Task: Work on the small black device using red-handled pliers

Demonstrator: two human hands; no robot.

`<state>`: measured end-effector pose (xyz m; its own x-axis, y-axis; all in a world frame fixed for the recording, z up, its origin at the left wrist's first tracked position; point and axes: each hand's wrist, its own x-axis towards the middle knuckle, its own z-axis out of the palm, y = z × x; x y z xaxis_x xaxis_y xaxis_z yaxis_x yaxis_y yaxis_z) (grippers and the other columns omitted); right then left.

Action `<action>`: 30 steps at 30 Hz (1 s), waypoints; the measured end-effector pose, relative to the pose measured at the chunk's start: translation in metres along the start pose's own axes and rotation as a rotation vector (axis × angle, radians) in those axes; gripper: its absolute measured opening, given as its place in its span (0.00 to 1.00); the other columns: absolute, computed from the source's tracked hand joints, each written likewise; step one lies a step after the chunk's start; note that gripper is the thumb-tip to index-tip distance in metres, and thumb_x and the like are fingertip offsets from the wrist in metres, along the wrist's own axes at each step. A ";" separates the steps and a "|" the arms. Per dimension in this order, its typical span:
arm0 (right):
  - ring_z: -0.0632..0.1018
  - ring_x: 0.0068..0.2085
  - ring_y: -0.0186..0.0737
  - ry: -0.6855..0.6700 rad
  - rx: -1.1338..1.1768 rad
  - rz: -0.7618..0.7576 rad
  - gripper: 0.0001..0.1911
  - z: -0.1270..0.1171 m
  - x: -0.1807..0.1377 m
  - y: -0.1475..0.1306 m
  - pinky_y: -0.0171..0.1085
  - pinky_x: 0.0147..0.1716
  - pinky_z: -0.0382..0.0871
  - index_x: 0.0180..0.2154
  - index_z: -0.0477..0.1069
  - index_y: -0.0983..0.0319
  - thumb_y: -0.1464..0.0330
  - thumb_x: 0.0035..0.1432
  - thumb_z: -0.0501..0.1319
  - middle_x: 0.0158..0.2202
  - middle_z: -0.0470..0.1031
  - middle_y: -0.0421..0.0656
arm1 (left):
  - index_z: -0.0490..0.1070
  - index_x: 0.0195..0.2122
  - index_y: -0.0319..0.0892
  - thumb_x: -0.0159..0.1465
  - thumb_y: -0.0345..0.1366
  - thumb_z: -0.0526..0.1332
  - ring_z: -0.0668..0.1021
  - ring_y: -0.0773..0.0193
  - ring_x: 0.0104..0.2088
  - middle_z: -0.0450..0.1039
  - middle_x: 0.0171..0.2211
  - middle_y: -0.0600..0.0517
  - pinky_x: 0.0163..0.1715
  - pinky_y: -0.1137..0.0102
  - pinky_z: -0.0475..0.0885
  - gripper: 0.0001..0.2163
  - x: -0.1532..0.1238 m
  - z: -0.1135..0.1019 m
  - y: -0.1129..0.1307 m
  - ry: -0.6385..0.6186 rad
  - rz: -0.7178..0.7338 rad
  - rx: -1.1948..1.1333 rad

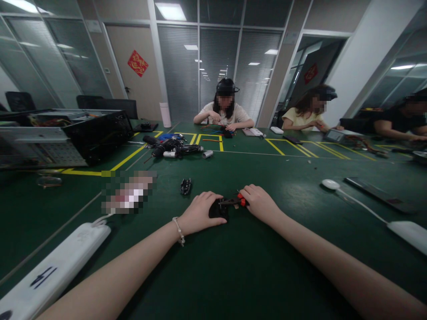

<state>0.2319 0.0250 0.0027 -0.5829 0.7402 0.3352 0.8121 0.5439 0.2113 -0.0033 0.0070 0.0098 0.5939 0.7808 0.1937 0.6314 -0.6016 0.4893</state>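
Right grip mostly hides the pliers' handles; black part indistinct.

Dim, greyish light fills the room; bright rectangles gleam in the glass panes. A soft glare whitens the worktop right of the hands, darker nearest the camera. The edges stretch and blur; blocky pixels mask faces and one patch at left.

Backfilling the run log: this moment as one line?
left hand: holds black part | right hand: holds pliers | plier tips: at black part | ridged piece: on table, beyond left hand
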 end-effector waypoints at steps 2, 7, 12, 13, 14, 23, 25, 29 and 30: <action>0.69 0.37 0.41 0.003 -0.007 0.002 0.16 0.000 0.000 0.000 0.39 0.37 0.63 0.39 0.67 0.65 0.78 0.43 0.58 0.36 0.70 0.47 | 0.60 0.50 0.47 0.52 0.52 0.60 0.66 0.53 0.47 0.63 0.48 0.49 0.45 0.59 0.62 0.27 0.000 0.000 0.000 0.003 0.005 0.004; 0.69 0.38 0.42 -0.001 -0.018 -0.001 0.17 0.000 0.001 0.000 0.39 0.37 0.63 0.39 0.67 0.65 0.78 0.42 0.58 0.36 0.70 0.47 | 0.60 0.50 0.46 0.52 0.53 0.60 0.66 0.53 0.48 0.63 0.48 0.49 0.45 0.59 0.62 0.27 0.000 0.000 0.000 0.009 0.011 0.009; 0.69 0.38 0.42 0.002 0.008 -0.010 0.17 0.000 0.001 0.001 0.40 0.38 0.63 0.39 0.67 0.64 0.79 0.43 0.58 0.37 0.70 0.47 | 0.60 0.50 0.47 0.52 0.52 0.60 0.66 0.53 0.47 0.63 0.48 0.50 0.44 0.60 0.63 0.27 0.000 0.000 0.000 0.006 0.001 -0.005; 0.69 0.38 0.42 0.004 0.009 -0.013 0.17 0.000 0.001 0.001 0.40 0.38 0.63 0.39 0.67 0.64 0.78 0.43 0.58 0.37 0.70 0.47 | 0.60 0.50 0.47 0.52 0.52 0.60 0.66 0.53 0.47 0.63 0.47 0.50 0.45 0.60 0.63 0.27 0.000 0.000 -0.001 0.006 0.000 -0.005; 0.69 0.38 0.42 0.004 0.010 -0.016 0.18 0.000 0.000 0.001 0.40 0.38 0.63 0.39 0.67 0.65 0.78 0.43 0.58 0.38 0.70 0.47 | 0.60 0.50 0.47 0.52 0.52 0.60 0.66 0.53 0.47 0.63 0.48 0.50 0.45 0.59 0.63 0.27 0.000 0.000 -0.001 0.006 0.000 -0.005; 0.69 0.38 0.42 -0.013 -0.010 0.003 0.17 -0.001 0.001 0.000 0.39 0.38 0.63 0.40 0.67 0.65 0.78 0.43 0.58 0.37 0.70 0.47 | 0.60 0.50 0.47 0.52 0.53 0.59 0.66 0.53 0.47 0.63 0.48 0.49 0.45 0.58 0.63 0.27 0.000 -0.002 0.001 -0.005 -0.008 -0.012; 0.69 0.38 0.42 -0.021 -0.011 0.007 0.17 -0.002 0.001 -0.001 0.39 0.37 0.63 0.39 0.67 0.66 0.78 0.43 0.59 0.37 0.70 0.47 | 0.60 0.50 0.47 0.52 0.53 0.59 0.66 0.53 0.47 0.63 0.48 0.49 0.45 0.58 0.63 0.27 0.000 -0.001 0.001 0.000 -0.007 -0.007; 0.69 0.38 0.41 -0.019 -0.006 0.001 0.18 -0.002 0.001 0.000 0.39 0.38 0.63 0.40 0.67 0.67 0.78 0.43 0.59 0.37 0.70 0.47 | 0.59 0.50 0.47 0.52 0.53 0.59 0.66 0.54 0.47 0.63 0.48 0.50 0.45 0.59 0.63 0.27 0.000 0.000 0.000 0.000 -0.003 -0.001; 0.69 0.38 0.41 -0.023 -0.004 -0.003 0.17 -0.002 0.001 0.000 0.38 0.38 0.63 0.40 0.67 0.67 0.78 0.43 0.58 0.37 0.70 0.47 | 0.59 0.50 0.47 0.52 0.53 0.59 0.66 0.54 0.47 0.63 0.48 0.50 0.45 0.59 0.63 0.27 0.000 0.000 0.000 -0.001 -0.002 0.000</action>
<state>0.2314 0.0251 0.0048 -0.5859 0.7474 0.3132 0.8103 0.5448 0.2158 -0.0034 0.0067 0.0103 0.5930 0.7819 0.1923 0.6327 -0.6002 0.4893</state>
